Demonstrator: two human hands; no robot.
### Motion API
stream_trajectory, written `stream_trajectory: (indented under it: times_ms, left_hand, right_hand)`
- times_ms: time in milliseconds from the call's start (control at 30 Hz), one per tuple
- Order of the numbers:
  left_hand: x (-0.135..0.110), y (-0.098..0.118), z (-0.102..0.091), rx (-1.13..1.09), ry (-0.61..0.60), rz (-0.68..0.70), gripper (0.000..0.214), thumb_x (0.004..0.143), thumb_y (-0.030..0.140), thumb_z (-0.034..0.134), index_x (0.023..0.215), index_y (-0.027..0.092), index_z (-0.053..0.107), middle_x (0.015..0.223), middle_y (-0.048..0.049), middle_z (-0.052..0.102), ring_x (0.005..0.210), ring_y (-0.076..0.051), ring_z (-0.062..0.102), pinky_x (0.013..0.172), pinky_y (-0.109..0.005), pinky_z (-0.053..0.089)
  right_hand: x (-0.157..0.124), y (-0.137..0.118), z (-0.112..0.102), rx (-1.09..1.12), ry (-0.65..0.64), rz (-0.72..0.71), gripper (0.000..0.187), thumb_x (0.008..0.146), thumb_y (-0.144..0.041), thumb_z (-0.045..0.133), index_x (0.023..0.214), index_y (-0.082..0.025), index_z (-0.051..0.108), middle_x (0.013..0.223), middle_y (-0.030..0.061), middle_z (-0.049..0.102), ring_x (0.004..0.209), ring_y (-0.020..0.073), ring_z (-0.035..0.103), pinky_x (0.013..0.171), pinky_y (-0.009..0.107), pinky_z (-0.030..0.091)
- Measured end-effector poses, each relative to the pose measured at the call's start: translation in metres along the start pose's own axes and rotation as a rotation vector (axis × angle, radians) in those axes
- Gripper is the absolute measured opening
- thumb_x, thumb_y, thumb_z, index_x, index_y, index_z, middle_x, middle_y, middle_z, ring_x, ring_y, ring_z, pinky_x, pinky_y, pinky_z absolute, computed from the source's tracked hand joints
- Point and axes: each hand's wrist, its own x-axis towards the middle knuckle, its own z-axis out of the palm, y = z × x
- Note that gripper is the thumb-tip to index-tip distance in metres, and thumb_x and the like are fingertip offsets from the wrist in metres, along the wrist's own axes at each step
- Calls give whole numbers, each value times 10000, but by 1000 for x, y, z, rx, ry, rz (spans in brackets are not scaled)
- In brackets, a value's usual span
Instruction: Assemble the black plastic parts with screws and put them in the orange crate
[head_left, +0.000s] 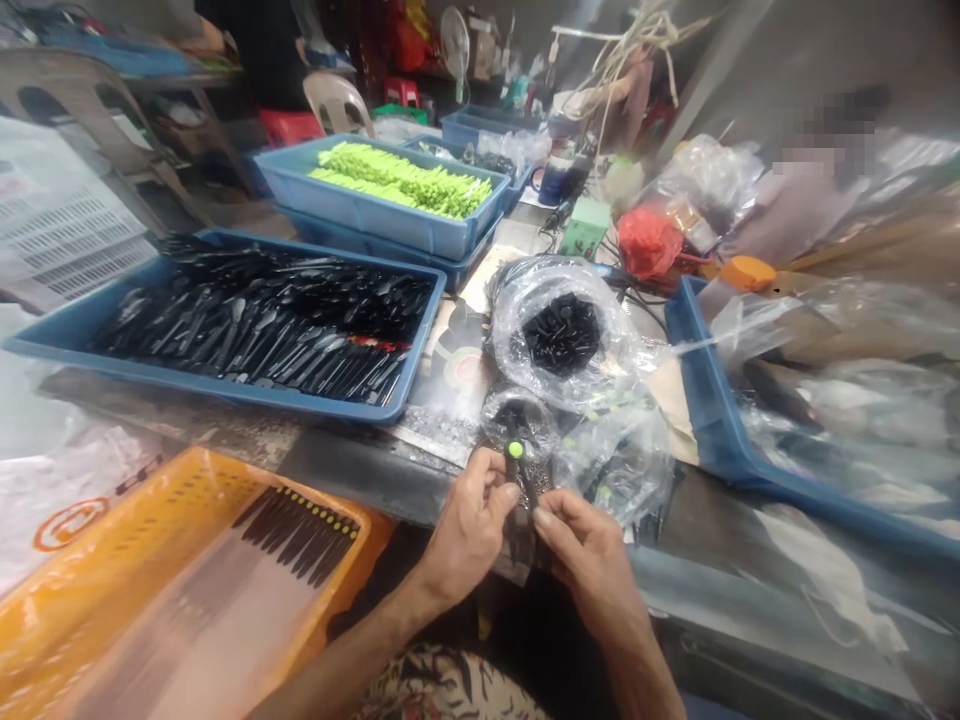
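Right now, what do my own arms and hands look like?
Your forearms are sleeveless where they show; left hand and right hand wear no gloves, and no watch or bracelet shows. Patterned clothing, dark on pale, appears below.

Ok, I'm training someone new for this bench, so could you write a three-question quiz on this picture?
1. What colour is the tray holding the bright green heap? a) orange b) blue c) white
2. True or false: the orange crate is nearer the left hand than the right hand.
3. Fill in: the dark piece in the hands shows a round ____ dot.

Key: 1 b; 2 true; 3 green.
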Motion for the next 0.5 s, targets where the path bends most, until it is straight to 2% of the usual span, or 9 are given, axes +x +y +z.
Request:
stream_trajectory:
  times_ms: [133, 233, 300, 400, 500]
  left_hand:
    - [-2, 9, -21, 30, -151, 12, 41, 832, 196, 454, 829, 170, 485, 723, 20, 511, 675, -114, 459, 635, -239, 365]
    - [-3, 17, -35, -31, -257, -23, 48, 813, 193, 499, 828, 159, 530, 718, 16, 532, 668, -105, 460, 618, -223, 358]
    - [-2, 18, -40, -199, -315, -109, 109, 786, 212, 563, 878, 154, 572, 724, 11, 538, 635, -90, 450, 567, -200, 339]
    - [-1, 14, -39, -582, -443, -235, 306, 724, 276, 668, 1000, 156, 616, 775, -10, 538, 603, -72, 442, 504, -174, 308]
    - [-1, 5, -33, -838, -554, -271, 486, 639, 337, 752, 1063, 130, 637, 807, -54, 567, 674, -103, 510, 569, -193, 376]
  right_hand:
    - [1, -7, -18, -12, -94, 18, 329, 833, -450, 557, 696, -161, 479, 585, -44, 349, 513, 80, 298, 456, 197, 237]
    - [1, -11, -26, 17, -161, 44, 347, 811, -467, 580, 690, -153, 496, 580, -37, 358, 519, 84, 288, 459, 203, 204]
    - [0, -12, -25, 108, -171, 55, 361, 777, -480, 612, 680, -149, 507, 572, -37, 351, 512, 84, 273, 460, 207, 185]
    - [-3, -12, -15, 285, -164, 85, 374, 722, -490, 658, 655, -145, 528, 554, -30, 367, 498, 84, 272, 464, 210, 187]
    - [-7, -12, -6, 398, -145, 171, 361, 677, -491, 688, 640, -158, 554, 577, 8, 459, 510, 114, 380, 489, 224, 292]
